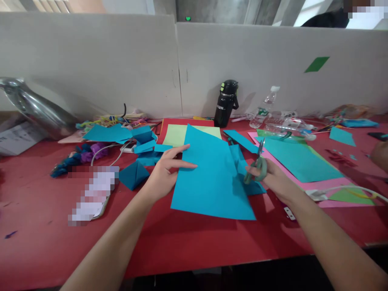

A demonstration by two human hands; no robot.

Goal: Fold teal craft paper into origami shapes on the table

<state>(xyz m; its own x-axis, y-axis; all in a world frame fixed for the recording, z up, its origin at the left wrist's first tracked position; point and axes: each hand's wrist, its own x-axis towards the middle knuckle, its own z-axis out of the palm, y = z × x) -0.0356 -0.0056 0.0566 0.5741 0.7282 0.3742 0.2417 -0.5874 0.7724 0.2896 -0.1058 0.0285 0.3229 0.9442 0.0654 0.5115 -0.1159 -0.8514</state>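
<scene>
A blue sheet of paper (pixel 212 182) is held tilted above the red table, its left edge gripped by my left hand (pixel 165 173), with the index and middle fingers lying across the front. In my right hand (pixel 274 178) is a pair of scissors (pixel 258 165) with grey-green handles, blades pointing up and away, close to the sheet's right edge. Whether the blades are parted is hard to make out. Behind the sheet lie more cut blue pieces (pixel 239 159). Left of my left hand sits a folded blue paper shape (pixel 133 174).
A phone (pixel 97 194) rests on the red table (pixel 169 246) at left. At the back stand a black bottle (pixel 226 105), a clear plastic bottle (pixel 263 109) and a metal jug (pixel 39 107). Pink paper (pixel 321 184) and a white cable (pixel 348 188) lie at right. Another person's hand (pixel 380 155) shows at the right edge.
</scene>
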